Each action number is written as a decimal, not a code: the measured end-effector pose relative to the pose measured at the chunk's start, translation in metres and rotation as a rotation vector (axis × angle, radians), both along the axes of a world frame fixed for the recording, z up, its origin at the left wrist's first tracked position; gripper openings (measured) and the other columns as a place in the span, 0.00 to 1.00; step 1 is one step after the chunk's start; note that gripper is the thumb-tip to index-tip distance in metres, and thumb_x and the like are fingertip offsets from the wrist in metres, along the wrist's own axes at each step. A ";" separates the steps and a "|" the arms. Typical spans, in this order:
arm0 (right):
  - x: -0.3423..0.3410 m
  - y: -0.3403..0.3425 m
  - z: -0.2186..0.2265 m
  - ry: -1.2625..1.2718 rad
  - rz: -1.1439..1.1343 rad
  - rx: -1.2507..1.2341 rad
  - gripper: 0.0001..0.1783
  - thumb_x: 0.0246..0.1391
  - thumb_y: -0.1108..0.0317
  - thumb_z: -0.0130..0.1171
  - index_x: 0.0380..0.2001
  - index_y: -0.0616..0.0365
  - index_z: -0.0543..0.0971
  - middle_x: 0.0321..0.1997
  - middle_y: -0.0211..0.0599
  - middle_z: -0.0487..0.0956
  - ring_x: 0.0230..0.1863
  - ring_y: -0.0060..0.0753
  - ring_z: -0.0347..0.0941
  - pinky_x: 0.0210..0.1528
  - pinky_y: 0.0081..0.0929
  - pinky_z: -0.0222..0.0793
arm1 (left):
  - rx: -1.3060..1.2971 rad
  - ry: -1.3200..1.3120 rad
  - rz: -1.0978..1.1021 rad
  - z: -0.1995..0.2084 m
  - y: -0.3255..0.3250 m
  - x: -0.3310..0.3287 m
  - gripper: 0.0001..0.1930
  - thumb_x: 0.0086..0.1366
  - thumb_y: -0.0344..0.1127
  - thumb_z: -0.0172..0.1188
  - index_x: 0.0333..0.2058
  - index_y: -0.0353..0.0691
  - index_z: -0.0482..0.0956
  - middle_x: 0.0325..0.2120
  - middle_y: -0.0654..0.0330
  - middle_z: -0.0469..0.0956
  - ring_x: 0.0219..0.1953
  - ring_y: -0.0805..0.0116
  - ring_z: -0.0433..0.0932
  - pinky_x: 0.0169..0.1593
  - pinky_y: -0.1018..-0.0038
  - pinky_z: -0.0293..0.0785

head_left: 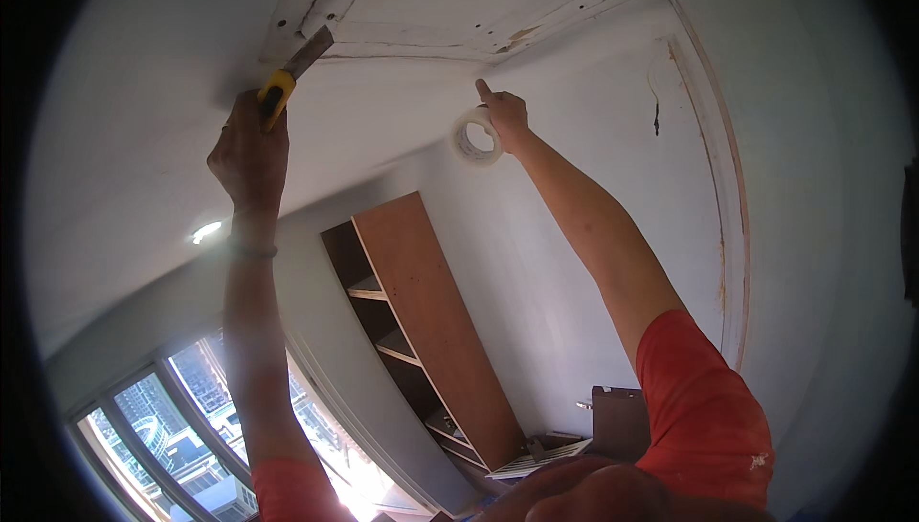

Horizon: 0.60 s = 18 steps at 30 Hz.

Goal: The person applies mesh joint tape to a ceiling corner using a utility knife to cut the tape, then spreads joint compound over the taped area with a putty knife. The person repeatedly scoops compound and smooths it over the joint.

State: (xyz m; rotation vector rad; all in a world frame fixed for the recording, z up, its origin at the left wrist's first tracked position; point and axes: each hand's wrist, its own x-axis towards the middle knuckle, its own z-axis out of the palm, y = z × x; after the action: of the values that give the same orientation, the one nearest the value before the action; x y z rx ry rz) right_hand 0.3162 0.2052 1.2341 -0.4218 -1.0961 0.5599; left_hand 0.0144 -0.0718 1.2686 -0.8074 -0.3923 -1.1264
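Both my arms reach up toward the ceiling. Wrapped round a yellow and black utility knife (pixel 275 98), my left hand (pixel 251 154) holds it with the wide blade (pixel 311 49) out and pointing up to the right, close to a joint line in the ceiling. My right hand (pixel 507 118) grips a roll of pale, whitish tape (pixel 476 137) by its edge, one digit pointing upward near the ceiling's edge. Whether a strip of tape runs from the roll along the ceiling cannot be made out.
Overhead, the ceiling panel (pixel 421 10) has seams, dark screw spots and a torn brown patch. A brown cabinet with open shelves (pixel 436 331) stands below, beside a bright window (pixel 163 426). A thin wire (pixel 657 111) hangs on the right wall near a wooden frame strip (pixel 723 139).
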 end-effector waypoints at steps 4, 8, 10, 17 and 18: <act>0.009 -0.030 -0.034 -0.018 -0.020 -0.023 0.30 0.63 0.44 0.63 0.37 0.67 0.82 0.29 0.40 0.81 0.28 0.30 0.78 0.27 0.31 0.75 | -0.005 -0.002 -0.119 -0.008 0.010 0.004 0.14 0.62 0.44 0.73 0.35 0.46 0.77 0.21 0.66 0.80 0.20 0.70 0.81 0.22 0.72 0.75; 0.011 -0.089 -0.084 0.029 0.147 -0.101 0.21 0.66 0.50 0.60 0.40 0.61 0.80 0.33 0.34 0.79 0.25 0.24 0.70 0.23 0.27 0.67 | -0.132 0.027 -0.270 -0.031 0.026 0.011 0.15 0.64 0.46 0.71 0.35 0.42 0.79 0.21 0.63 0.81 0.17 0.69 0.78 0.22 0.73 0.73; 0.022 -0.112 -0.109 0.073 0.180 -0.125 0.20 0.66 0.50 0.60 0.41 0.59 0.79 0.32 0.32 0.77 0.26 0.24 0.69 0.24 0.27 0.65 | -0.287 0.096 -0.442 -0.059 0.036 0.030 0.12 0.64 0.40 0.71 0.38 0.42 0.80 0.22 0.61 0.81 0.19 0.67 0.79 0.25 0.72 0.75; 0.039 -0.199 -0.154 0.115 0.364 -0.202 0.17 0.66 0.51 0.61 0.42 0.54 0.79 0.27 0.24 0.75 0.18 0.15 0.62 0.23 0.16 0.61 | -0.829 0.697 -0.472 -0.194 0.042 0.114 0.29 0.46 0.23 0.69 0.50 0.47 0.83 0.46 0.63 0.83 0.42 0.63 0.83 0.36 0.73 0.82; 0.037 -0.210 -0.157 0.096 0.374 -0.199 0.17 0.66 0.51 0.61 0.42 0.54 0.79 0.28 0.24 0.75 0.19 0.15 0.62 0.23 0.16 0.62 | -0.821 0.724 -0.445 -0.208 0.046 0.117 0.28 0.48 0.26 0.71 0.51 0.48 0.83 0.47 0.63 0.83 0.42 0.63 0.82 0.35 0.72 0.81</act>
State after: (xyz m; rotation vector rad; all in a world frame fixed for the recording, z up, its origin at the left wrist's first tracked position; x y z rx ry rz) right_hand 0.3529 -0.0045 1.0771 -0.3592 -1.0354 1.0157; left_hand 0.1318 -0.0255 1.0605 -2.0210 -0.0365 -0.9717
